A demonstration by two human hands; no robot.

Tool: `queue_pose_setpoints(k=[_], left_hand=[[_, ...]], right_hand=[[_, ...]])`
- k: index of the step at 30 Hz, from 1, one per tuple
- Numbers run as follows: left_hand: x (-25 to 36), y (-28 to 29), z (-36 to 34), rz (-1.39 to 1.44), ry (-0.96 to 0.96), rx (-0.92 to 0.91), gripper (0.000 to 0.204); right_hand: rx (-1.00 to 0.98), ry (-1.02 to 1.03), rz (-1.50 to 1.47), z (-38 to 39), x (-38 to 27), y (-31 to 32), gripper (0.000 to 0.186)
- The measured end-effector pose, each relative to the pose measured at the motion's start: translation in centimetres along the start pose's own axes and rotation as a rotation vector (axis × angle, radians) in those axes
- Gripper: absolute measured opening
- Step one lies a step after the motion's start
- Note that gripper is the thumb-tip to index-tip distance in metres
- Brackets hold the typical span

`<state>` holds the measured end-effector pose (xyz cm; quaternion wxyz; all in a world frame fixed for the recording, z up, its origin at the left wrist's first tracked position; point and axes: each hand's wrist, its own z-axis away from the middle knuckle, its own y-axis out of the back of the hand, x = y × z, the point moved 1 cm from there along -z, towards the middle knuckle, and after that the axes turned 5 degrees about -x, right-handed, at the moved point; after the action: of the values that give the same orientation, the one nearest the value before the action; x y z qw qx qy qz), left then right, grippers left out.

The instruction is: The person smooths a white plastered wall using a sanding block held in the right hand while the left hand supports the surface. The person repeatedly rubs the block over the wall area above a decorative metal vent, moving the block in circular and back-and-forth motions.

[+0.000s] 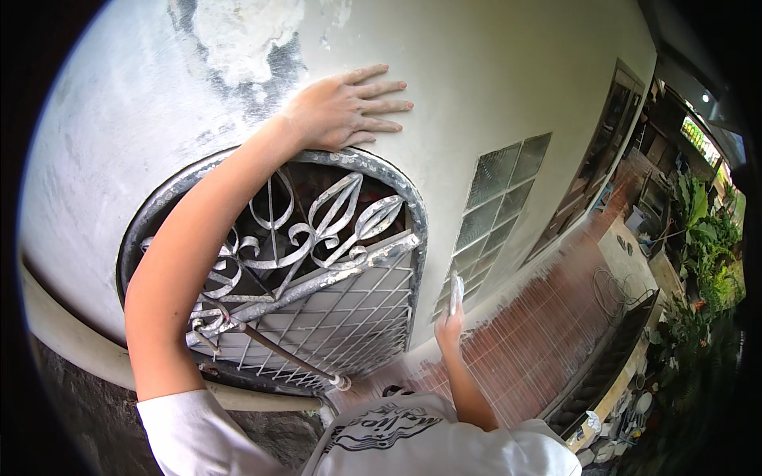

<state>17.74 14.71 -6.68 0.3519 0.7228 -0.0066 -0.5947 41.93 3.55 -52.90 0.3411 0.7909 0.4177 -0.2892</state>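
Observation:
My left hand [347,109] lies with fingers spread against the pale wall [444,71], just above the dark, chipped rim of an arched opening. Powdery white dust coats its skin. Below it, inside the arch, is a metal grille gate [309,262] with curled scrollwork, peeling paint and crossed bars. Lower and to the right, my right hand [450,327] is closed round a thin, flat, whitish piece [456,292] held upright. Its exact kind is too small to make out. Behind this piece the wall has a glass-block window [500,194].
A rough white patch [242,36] marks the upper wall. Dusty reddish floor tiles [524,341] run along the wall towards a dark-framed window [591,159]. Coiled wire [615,293], a long dark trough [607,357], loose stones [615,444] and green plants [706,238] lie along the right.

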Motion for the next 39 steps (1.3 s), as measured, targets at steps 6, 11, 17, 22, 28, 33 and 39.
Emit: queue_pose_setpoints(k=[6,11,17,22,28,33,39], left_hand=[[-0.3,0.2,-0.1,-0.019,0.085,0.091,0.046],[-6.6,4.2,-0.1,-0.06,0.146,0.206,0.048],[-10.7,7.5,-0.5,-0.277,0.391,0.29,0.046],[-10.7,7.5,-1.2,-0.312,0.524,0.325,0.048],[-11.5,7.7,-0.7,-0.369,0.46,0.275,0.05],[-14.0,9.2,0.9,-0.382,0.414,0.17,0.05],[-16.4,9.9,1.9,-0.501,0.625,0.231,0.052]], right_hand=[[0.032,0.342,-0.228,-14.2,-8.0,-2.4,0.053],[0.113,0.658,-0.106,-25.7,-15.4,-4.4,0.06],[-0.018,0.92,0.12,-30.5,-18.0,-6.2,0.063],[0.222,0.842,0.102,-31.4,-12.2,-3.9,0.06],[0.325,0.687,0.067,-35.9,-17.6,-4.2,0.061],[-0.043,1.15,0.218,-33.0,-22.1,-6.1,0.055],[0.001,1.041,0.211,-32.5,-16.3,-3.9,0.055]])
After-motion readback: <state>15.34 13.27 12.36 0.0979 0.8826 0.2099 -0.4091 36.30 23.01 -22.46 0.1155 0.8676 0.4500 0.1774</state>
